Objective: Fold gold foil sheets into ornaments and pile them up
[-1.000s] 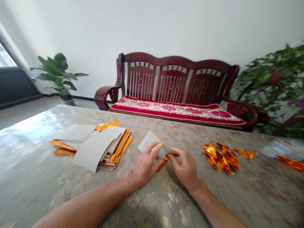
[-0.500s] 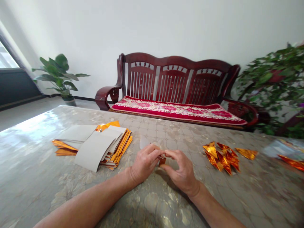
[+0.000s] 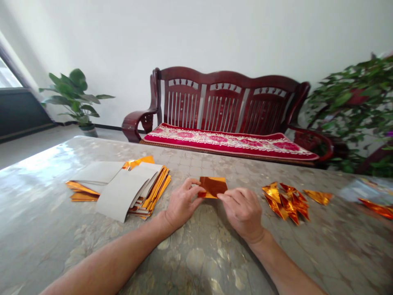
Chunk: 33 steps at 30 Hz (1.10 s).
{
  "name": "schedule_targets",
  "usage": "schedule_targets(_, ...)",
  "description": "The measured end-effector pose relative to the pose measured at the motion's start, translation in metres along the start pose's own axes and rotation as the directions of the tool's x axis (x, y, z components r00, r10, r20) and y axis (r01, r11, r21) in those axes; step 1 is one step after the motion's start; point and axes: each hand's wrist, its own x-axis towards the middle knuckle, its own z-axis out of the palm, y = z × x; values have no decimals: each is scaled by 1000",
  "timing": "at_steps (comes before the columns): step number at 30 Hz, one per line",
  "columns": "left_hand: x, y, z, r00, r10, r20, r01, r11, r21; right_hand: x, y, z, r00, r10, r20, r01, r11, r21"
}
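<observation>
A small rectangle of shiny gold foil paper (image 3: 212,187) is held a little above the table, between my two hands. My left hand (image 3: 185,203) pinches its left edge between thumb and fingers. At the lower right corner, my right hand (image 3: 244,211) grips the same paper with its fingers curled in. To the left lies a stack of foil paper sheets (image 3: 123,190), pale grey on the upper faces with gold edges showing. On the right sits a small heap of folded gold foil pieces (image 3: 286,203), with one more folded piece (image 3: 318,197) beside it.
The patterned table (image 3: 196,262) spans the foreground. At its right edge lies a clear plastic bag (image 3: 365,190) near an orange foil piece (image 3: 376,208). Behind stand a dark red wooden bench (image 3: 229,102) with a floral cushion, and potted plants (image 3: 76,92) on either side.
My hands have moved apart, and the foil paper between them now shows its gold face as a flat rectangle. Before, it was mostly hidden by my fingers. The stack and heap stay put.
</observation>
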Motion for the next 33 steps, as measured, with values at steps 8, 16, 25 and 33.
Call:
schedule_targets(8, 0, -7, -4, 973, 42, 227, -111, 947, 301, -8, 3, 11, 965, 51, 258, -78, 992, 95)
schedule_targets(16, 4, -6, 0, 947, 147, 285, -244, 906, 345, -9, 3, 13, 944, 46, 325, -96, 986, 139)
schedule_targets(25, 4, -2, -6, 922, 171, 347, -282, 911, 302, -12, 5, 12, 885, 1, 466, -102, 976, 193)
schedule_targets(33, 3, -1, -5, 929, -22, 368, -76, 965, 250, -11, 6, 16, 865, 110, 490, -259, 934, 247)
